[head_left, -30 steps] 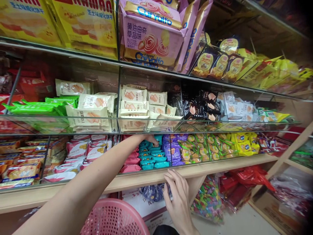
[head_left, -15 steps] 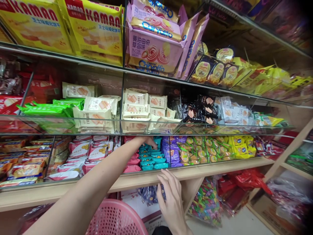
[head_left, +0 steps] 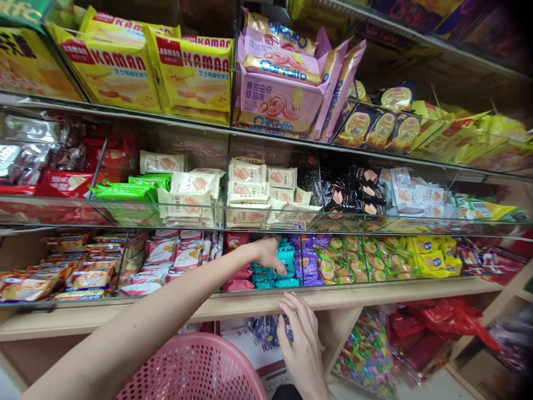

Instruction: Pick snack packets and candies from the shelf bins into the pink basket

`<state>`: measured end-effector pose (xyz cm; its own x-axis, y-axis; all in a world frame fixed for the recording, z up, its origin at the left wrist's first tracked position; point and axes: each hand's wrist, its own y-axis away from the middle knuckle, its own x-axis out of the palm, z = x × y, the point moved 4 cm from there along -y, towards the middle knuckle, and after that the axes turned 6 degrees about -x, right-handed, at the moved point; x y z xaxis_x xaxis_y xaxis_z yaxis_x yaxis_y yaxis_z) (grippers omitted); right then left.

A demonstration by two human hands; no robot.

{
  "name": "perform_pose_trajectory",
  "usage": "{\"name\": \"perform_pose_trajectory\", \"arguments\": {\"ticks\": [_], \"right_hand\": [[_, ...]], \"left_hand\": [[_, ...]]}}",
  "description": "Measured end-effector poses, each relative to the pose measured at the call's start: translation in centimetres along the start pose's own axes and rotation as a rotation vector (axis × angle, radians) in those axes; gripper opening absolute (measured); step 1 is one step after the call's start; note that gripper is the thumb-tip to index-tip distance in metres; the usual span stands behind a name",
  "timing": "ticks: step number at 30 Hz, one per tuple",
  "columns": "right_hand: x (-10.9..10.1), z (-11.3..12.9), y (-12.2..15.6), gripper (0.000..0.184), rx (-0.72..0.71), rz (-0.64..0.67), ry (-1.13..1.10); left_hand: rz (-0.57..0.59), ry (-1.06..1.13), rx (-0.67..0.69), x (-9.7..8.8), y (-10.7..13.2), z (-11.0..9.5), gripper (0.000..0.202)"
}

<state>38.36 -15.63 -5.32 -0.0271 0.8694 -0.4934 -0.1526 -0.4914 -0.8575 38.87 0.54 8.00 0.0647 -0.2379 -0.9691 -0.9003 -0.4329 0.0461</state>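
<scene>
left hand (head_left: pixel 268 254) is in among the shiny teal plastic-wrapped packets (head_left: pixel 286 254), stacked by the front edge of the pale wooden bottom shelf (head_left: pixel 245 303). can't tell if it's pinching one. right hand (head_left: pixel 300 339) is empty, fingers loosely spread at that edge, round pink perforated plastic basket (head_left: pixel 187 369) lower down.

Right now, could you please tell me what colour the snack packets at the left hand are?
The snack packets are teal, showing best in the head view.
</scene>
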Motion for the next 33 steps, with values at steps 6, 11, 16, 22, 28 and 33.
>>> {"name": "perform_pose_trajectory", "arguments": {"ticks": [6, 11, 16, 22, 28, 33], "right_hand": [[0.0, 0.8, 0.1, 0.027, -0.012, 0.009, -0.015], [-0.3, 0.5, 0.4, 0.027, 0.003, 0.012, -0.002], [-0.3, -0.1, -0.2, 0.03, 0.031, -0.017, 0.002], [0.1, -0.7, -0.7, 0.035, 0.08, -0.016, -0.007], [0.3, -1.0, -0.8, 0.037, 0.085, -0.069, 0.018], [0.5, -1.1, -1.1, 0.053, 0.064, -0.045, 0.06]], "left_hand": [[0.07, -0.045, -0.037, 1.5, 1.5, -1.2, 0.104], [0.092, -0.067, -0.055, 1.8, 1.1, -1.3, 0.108], [0.125, -0.077, -0.093, 1.3, 0.6, -1.4, 0.112], [0.105, -0.113, -0.164, 1.8, 0.5, -1.5, 0.125], [0.105, -0.113, -0.151, 1.5, 0.7, -1.0, 0.135], [0.111, -0.04, -0.086, 1.5, 0.8, -0.3, 0.133]]}}
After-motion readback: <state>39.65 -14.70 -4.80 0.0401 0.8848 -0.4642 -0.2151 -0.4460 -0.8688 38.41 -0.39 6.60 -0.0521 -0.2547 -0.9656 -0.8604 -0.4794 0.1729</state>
